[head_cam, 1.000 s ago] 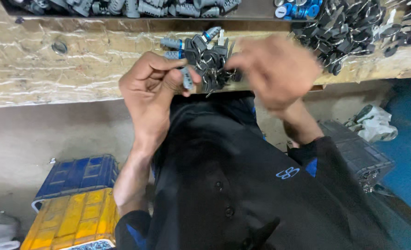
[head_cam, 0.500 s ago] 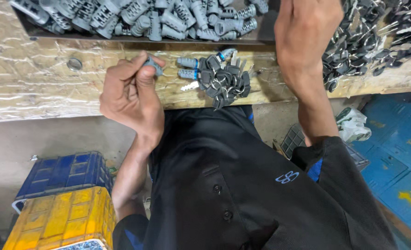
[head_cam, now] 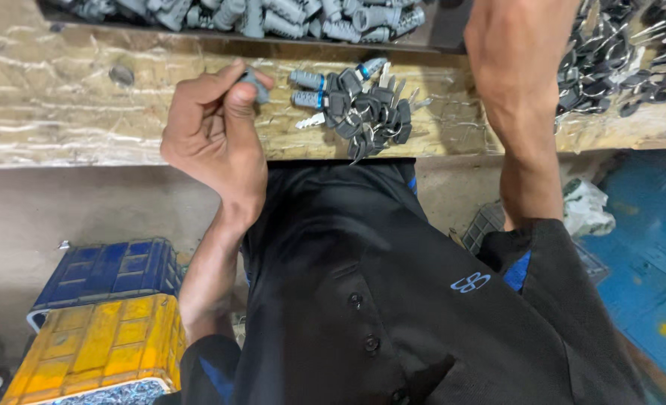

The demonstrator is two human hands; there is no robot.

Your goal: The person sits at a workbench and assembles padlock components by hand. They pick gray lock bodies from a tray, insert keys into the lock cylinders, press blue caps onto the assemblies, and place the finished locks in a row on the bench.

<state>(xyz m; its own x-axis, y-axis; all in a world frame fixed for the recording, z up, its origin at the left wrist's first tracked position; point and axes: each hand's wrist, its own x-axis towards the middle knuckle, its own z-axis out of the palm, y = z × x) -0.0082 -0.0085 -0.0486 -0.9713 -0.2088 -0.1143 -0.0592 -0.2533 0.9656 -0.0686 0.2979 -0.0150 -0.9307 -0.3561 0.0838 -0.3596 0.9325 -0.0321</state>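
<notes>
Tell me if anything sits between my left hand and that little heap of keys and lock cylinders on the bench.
Nothing visible does. The left hand, pinching a small grey part, is just left of the heap of keys and lock cylinders; only bare wooden bench lies between.

The person wears a black shirt (head_cam: 393, 300) with short sleeves. It has small black buttons (head_cam: 357, 301) down the front, blue patches inside the sleeves (head_cam: 518, 271), and a little blue loop mark (head_cam: 471, 282).

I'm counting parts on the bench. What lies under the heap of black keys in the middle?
The heap of black keys rests on the wooden bench, partly overlapping two grey cylinders with blue bands. Whatever lies beneath the keys themselves is covered.
</notes>
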